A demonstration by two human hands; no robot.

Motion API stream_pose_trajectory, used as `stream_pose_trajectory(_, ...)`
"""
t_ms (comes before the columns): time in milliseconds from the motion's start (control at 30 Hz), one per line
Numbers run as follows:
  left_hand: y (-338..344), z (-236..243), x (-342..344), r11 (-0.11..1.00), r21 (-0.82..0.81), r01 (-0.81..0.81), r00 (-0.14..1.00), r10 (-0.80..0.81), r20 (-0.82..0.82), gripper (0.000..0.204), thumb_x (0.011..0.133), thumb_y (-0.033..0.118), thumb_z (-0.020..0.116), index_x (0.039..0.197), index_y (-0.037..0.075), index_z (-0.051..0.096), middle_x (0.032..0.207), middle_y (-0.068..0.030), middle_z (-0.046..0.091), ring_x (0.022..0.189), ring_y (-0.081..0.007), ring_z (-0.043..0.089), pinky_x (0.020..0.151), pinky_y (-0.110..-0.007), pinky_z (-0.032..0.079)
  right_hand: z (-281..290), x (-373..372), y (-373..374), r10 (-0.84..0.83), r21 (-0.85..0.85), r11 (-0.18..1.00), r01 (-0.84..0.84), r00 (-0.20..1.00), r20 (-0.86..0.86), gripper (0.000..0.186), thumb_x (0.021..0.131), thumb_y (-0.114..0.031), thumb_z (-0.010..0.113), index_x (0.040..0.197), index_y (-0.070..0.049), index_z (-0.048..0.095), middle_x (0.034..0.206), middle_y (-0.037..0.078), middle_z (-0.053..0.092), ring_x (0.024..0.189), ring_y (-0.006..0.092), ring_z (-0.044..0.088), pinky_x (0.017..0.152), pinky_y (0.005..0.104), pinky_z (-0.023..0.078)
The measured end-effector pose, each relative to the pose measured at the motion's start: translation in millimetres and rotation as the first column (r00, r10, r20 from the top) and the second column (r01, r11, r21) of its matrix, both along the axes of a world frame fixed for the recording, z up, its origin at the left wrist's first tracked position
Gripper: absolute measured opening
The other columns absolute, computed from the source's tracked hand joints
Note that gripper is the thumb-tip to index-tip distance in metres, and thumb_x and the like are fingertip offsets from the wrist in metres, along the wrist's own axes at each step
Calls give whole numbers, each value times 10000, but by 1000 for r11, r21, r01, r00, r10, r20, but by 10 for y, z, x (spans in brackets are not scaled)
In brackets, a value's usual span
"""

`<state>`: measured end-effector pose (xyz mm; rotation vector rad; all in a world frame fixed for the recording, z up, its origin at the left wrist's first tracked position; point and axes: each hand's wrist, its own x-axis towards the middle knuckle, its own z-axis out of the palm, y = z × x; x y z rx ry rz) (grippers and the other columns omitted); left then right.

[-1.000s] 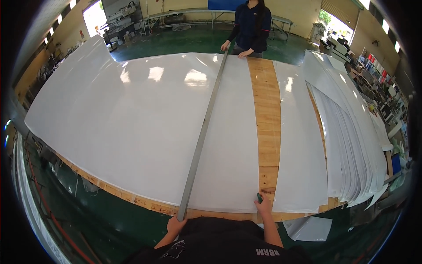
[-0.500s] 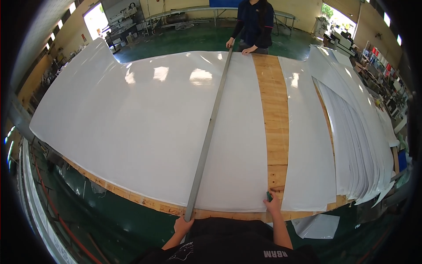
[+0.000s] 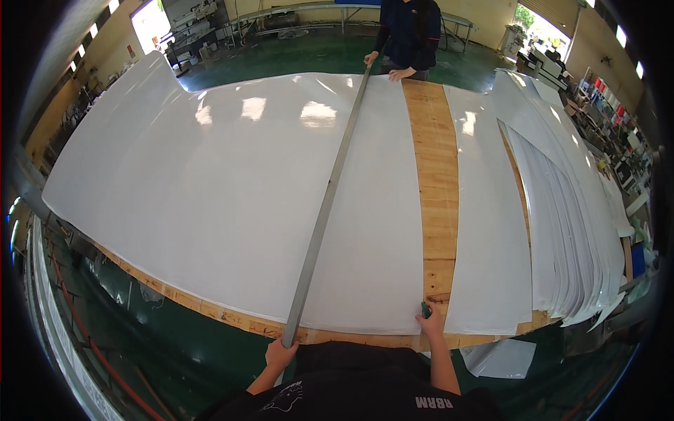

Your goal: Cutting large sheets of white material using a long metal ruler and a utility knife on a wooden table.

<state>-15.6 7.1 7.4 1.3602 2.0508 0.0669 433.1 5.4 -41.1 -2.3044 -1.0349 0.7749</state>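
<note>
A long grey metal straightedge [image 3: 328, 189] lies across the glossy white sheet [image 3: 232, 189] from the near edge to the far edge. My left hand [image 3: 281, 353] is closed on its near end, at the table's front edge. In my right hand [image 3: 432, 323] is a small green-handled tool [image 3: 425, 309], mostly hidden by the fingers. That hand rests by the sheet's near right corner, beside the strip of bare plywood [image 3: 439, 189]. Across the table, a co-worker's hand [image 3: 371, 57] grips the straightedge's far end. The co-worker's other hand [image 3: 403, 74] lies on the sheet's far edge.
Right of the plywood strip lies a narrower white sheet [image 3: 484, 231], then a fanned stack of white sheets [image 3: 562, 231]. A loose white piece [image 3: 502, 359] is on the green floor [image 3: 189, 344] below the table edge. Metal rails [image 3: 45, 309] run along the left.
The straightedge's near end has shifted slightly left across the sheet with my left hand. My right hand stays by the sheet's corner, and the view has tilted a little.
</note>
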Motion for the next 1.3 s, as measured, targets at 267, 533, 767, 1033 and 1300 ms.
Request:
stream_pose_trajectory(267, 17, 45, -48, 1000, 24, 15, 1000, -14, -23, 489, 722, 486, 650, 969, 65, 681, 876, -176, 679, 864, -354, 652, 754, -435, 517, -16, 16, -19, 14, 1, 1000, -14, 999, -40, 464, 649, -154, 767, 1072, -92, 587, 783, 81, 628, 773, 242, 626, 706, 357, 479)
stream_pose_trajectory(533, 26, 34, -69, 1000, 21, 8, 999, -7, -31, 536, 715, 513, 643, 937, 26, 672, 861, -190, 676, 858, -357, 654, 747, -436, 518, -48, 42, -18, 18, -45, 999, -20, 998, -52, 495, 666, -212, 769, 1103, -115, 558, 977, 100, 655, 932, 297, 628, 782, 397, 491)
stream_pose_trajectory(767, 31, 6, -125, 998, 57, -1, 999, 3, -44, 528, 707, 505, 661, 944, 33, 670, 878, -200, 674, 879, -361, 649, 771, -435, 514, -38, 26, -21, 11, 8, 1000, -11, 997, -72, 492, 646, -161, 780, 1094, -107, 584, 847, 94, 647, 822, 246, 634, 755, 345, 491)
stream_pose_trajectory(1033, 90, 138, -135, 999, 34, -14, 997, 16, -71, 516, 707, 490, 666, 952, 36, 679, 872, -201, 676, 878, -360, 651, 769, -429, 517, -181, 84, -44, 27, 114, 993, -19, 998, -64, 403, 652, -99, 760, 1002, -57, 563, 749, 65, 582, 708, 204, 576, 668, 337, 460)
stream_pose_trajectory(1300, 122, 230, -175, 1000, 13, 15, 1000, -15, -15, 515, 710, 481, 664, 954, 27, 683, 902, -215, 672, 892, -370, 645, 773, -439, 515, -104, 59, -13, 6, 53, 999, -1, 995, -98, 487, 635, -107, 779, 1077, -87, 578, 780, 67, 605, 744, 200, 604, 698, 313, 475)
